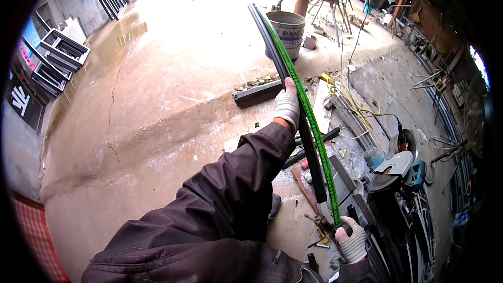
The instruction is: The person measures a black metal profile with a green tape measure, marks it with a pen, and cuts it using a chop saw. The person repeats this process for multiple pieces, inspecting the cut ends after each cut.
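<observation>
Over the middle of the floor [146,99], one long black bar [310,157] slants from the top down toward the right. The left hand [287,106], in a pale striped glove, is closed around it, a bit above its middle. A bright green measuring tape [316,128] runs along the bar's right side, from near its top end down past its low end. I cannot tell if the left hand touches the tape too. The right hand [353,243], also in a striped glove, is curled around a small dark tape case [343,228] at the bottom of the tape. The bar's low end stops above this hand, just left of the tape, and does not touch it. Up high, the bar goes by the left side of a bucket [288,34]. A saw with a round blade [390,172] sits on the right.
</observation>
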Demonstrator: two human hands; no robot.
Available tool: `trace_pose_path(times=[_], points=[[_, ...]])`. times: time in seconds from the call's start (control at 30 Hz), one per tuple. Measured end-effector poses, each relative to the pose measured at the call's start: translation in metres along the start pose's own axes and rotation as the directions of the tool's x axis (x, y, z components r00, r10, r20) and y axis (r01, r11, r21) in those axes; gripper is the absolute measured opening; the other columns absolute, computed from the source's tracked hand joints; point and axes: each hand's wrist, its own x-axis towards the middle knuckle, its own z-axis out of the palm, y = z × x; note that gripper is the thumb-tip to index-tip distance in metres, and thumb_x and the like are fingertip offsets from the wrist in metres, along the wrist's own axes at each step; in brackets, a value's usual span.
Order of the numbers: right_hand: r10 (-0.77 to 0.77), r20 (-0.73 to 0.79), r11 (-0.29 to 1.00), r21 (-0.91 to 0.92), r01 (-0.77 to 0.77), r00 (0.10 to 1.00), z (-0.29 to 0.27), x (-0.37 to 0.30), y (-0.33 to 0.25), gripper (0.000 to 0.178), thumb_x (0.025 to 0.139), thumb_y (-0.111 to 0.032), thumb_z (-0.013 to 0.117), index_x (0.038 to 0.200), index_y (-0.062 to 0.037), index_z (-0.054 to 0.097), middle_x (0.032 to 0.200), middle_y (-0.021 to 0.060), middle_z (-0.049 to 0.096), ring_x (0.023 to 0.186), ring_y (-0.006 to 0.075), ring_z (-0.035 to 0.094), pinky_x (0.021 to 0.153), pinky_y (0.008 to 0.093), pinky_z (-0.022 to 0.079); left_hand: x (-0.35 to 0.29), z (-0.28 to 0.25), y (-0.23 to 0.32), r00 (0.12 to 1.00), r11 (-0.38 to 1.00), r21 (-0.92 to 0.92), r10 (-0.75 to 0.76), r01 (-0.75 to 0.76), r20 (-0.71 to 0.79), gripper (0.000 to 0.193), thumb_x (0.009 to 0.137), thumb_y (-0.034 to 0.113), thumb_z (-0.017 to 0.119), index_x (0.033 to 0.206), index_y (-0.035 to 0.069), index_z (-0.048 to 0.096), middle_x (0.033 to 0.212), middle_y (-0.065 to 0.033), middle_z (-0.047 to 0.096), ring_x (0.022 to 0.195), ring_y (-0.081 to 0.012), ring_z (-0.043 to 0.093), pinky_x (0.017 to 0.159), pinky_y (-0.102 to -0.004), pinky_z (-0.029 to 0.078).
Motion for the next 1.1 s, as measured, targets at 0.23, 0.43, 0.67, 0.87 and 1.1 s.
trace_pose_path(times=[0.23,0.43,0.67,0.87,1.1], points=[[-0.154,-0.114,0.976,-0.174,0.132,0.982,-0.001,-0.004,0.003,0.045,0.077,-0.024,0.070,0.117,-0.0028,0.069,0.098,0.0171,0.070,0.090,0.0312,0.069,0.084,0.0379,0.054,0.001,0.011,-0.006,1.000,1.000,-0.027,0.008,-0.008,0.020,0.065,0.097,0.070,0.047,0.086,0.008,0.064,0.072,-0.0012,0.056,0.061,-0.0173,0.053,0.060,-0.0345,0.046],[-0.224,-0.212,0.931,-0.335,0.145,0.951,0.005,-0.005,-0.025,0.038,0.074,-0.016,0.069,0.111,-0.0044,0.068,0.090,0.0174,0.066,0.083,0.0346,0.066,0.076,0.0409,0.055,0.015,-0.008,0.003,0.989,0.991,-0.132,0.017,0.002,0.147,0.066,0.101,0.066,0.035,0.106,0.004,0.056,0.083,-0.0106,0.061,0.071,-0.0290,0.062,0.070,-0.0444,0.056],[-0.315,-0.255,0.864,-0.475,0.166,0.914,-0.001,-0.018,-0.028,0.047,0.072,-0.016,0.074,0.114,0.0014,0.063,0.095,0.0191,0.064,0.084,0.0352,0.065,0.076,0.0417,0.055,0.019,-0.007,0.008,0.959,0.984,-0.163,-0.024,0.073,0.283,0.070,0.104,0.063,0.025,0.106,-0.003,0.051,0.088,-0.0132,0.053,0.079,-0.0268,0.056,0.079,-0.0430,0.053],[-0.395,-0.238,0.770,-0.613,0.179,0.887,0.000,-0.021,-0.034,0.047,0.074,-0.014,0.068,0.118,0.0008,0.064,0.094,0.0166,0.062,0.082,0.0311,0.065,0.076,0.0382,0.054,0.037,-0.019,0.020,0.932,0.980,-0.162,-0.046,0.112,0.360,0.057,0.104,0.051,0.030,0.097,-0.003,0.048,0.080,-0.0117,0.050,0.071,-0.0250,0.052,0.073,-0.0409,0.050],[-0.416,-0.239,0.727,-0.667,0.163,0.877,-0.001,-0.022,-0.031,0.054,0.070,-0.016,0.072,0.121,-0.0002,0.062,0.097,0.0166,0.062,0.084,0.0331,0.065,0.077,0.0407,0.055,0.009,-0.001,0.014,0.978,0.992,-0.124,-0.005,0.031,0.206,0.062,0.098,0.070,0.040,0.099,0.010,0.057,0.070,-0.0051,0.056,0.061,-0.0236,0.057,0.055,-0.0397,0.053]])
